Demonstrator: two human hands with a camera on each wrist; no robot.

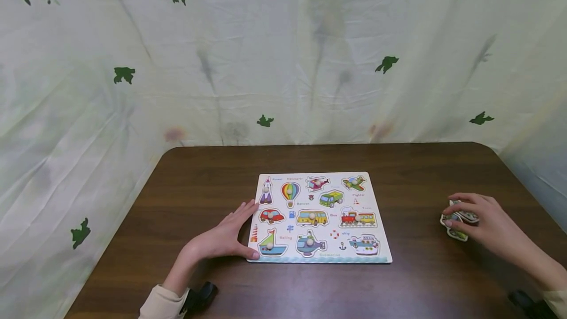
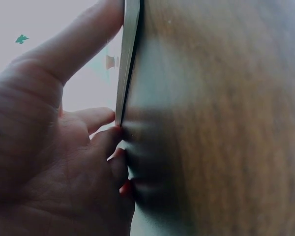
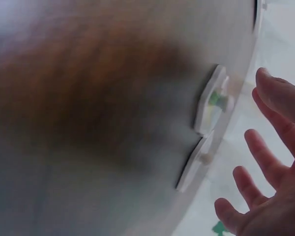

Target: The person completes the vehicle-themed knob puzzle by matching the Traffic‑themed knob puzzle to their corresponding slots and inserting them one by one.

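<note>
A white puzzle board (image 1: 386,252) with vehicle pictures lies on the table in the head view. My left hand (image 1: 223,233) is at its left side, thumb on the near left corner and fingertips at the left edge. In the left wrist view, the thumb and fingers of the left hand (image 2: 54,123) meet the board's edge (image 2: 129,54). To the right, my right hand (image 1: 491,218) hovers over loose puzzle pieces (image 1: 457,235). Its fingers are spread in the right wrist view, apart from a green-marked knobbed piece (image 3: 205,113) and a second piece (image 3: 191,167).
The dark brown table (image 1: 212,176) has rounded far corners. Knobbed pieces such as a yellow bus (image 1: 312,217) and a submarine (image 1: 311,244) sit on the board. Behind the table hangs a pale curtain (image 1: 288,63) with green leaf shapes.
</note>
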